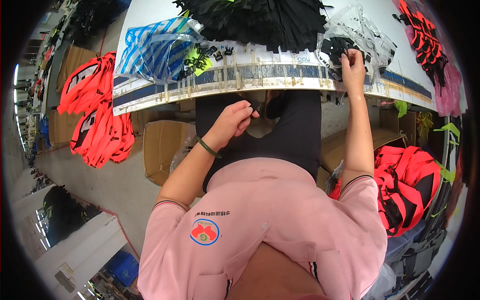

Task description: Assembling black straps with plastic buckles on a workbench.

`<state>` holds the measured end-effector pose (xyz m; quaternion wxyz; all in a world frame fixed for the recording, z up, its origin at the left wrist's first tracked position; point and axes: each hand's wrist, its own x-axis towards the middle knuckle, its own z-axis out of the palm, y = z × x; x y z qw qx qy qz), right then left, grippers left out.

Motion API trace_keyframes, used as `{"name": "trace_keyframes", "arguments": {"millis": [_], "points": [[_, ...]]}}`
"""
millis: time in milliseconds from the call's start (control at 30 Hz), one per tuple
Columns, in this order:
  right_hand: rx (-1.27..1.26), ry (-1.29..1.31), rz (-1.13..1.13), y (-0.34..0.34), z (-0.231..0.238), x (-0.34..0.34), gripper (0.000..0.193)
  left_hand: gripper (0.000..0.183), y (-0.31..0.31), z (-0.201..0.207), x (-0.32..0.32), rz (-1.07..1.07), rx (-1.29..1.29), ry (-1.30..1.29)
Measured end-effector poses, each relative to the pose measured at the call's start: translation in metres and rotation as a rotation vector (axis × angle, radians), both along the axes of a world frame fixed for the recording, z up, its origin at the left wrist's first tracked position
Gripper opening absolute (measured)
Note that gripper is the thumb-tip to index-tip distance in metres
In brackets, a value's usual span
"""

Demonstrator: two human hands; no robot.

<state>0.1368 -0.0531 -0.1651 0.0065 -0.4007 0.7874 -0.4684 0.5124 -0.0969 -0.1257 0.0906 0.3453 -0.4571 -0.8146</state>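
My left hand (234, 121) is closed in front of my lap, just off the table's near edge. A small black piece (254, 104), perhaps a plastic buckle part or strap end, pokes out from its fingertips. On the right, my right hand (353, 64) reaches over the table edge, thumb and fingers pinched together among small black parts (336, 48) at the mouth of a clear plastic bag (367, 37). What those fingertips hold is too small to make out. Several black buckles (205, 54) lie loose at the table's left, beside a blue-and-white striped plastic bag (159, 47).
A large heap of black straps (255, 22) covers the middle of the white table (142, 102). Coral-and-black strap bundles (424, 37) lie at its right end. More coral goods (97, 120) hang at the left and pile up (405, 187) at my right. A cardboard box (162, 150) stands below.
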Motion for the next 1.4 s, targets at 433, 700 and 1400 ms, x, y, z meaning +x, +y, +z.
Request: {"name": "trace_keyframes", "arguments": {"millis": [433, 700, 1400], "points": [[0.097, -0.099, 0.797, 0.03, 0.07, 0.166, 0.011, 0.015, 0.0, -0.006, -0.004, 0.043, -0.022, -0.131], [0.174, 0.133, 0.916, 0.038, 0.058, 0.205, 0.011, 0.017, 0.022, -0.084, -0.011, -0.102, -0.368, 0.005], [0.19, -0.322, 0.952, 0.03, 0.045, 0.21, 0.023, 0.021, 0.008, -0.033, 0.002, -0.066, -0.519, 0.014]]}}
